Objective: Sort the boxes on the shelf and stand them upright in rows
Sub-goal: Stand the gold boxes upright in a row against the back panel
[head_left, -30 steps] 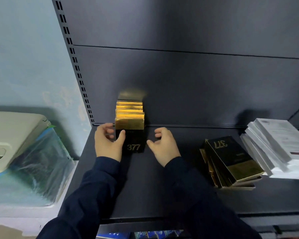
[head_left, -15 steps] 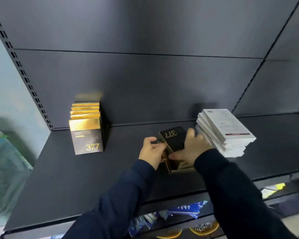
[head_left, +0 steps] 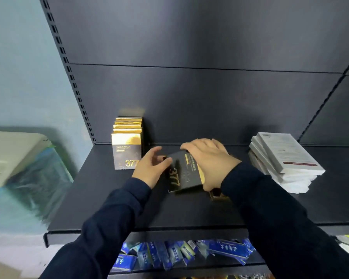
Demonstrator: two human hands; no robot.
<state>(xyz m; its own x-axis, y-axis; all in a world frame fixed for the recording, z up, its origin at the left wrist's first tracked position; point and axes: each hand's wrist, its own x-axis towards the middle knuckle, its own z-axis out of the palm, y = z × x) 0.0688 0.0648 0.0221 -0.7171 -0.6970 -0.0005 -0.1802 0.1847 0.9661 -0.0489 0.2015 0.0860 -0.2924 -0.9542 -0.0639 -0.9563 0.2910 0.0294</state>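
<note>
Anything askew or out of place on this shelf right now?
Yes. The white boxes on the right lie flat in a slanted, fanned pile, not upright. The black-and-gold boxes held between the left hand and right hand are tilted. Only the standing row at left looks tidy.

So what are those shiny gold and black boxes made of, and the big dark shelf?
The upright black and gold boxes look like glossy printed cardboard with metallic foil: the gold tops glint like mirrors. The black box with gold 377, gripped by both the left hand and right hand, seems the same. The dark grey shelf looks like matte painted metal, judging by its slotted upright; I can't be sure.
</note>
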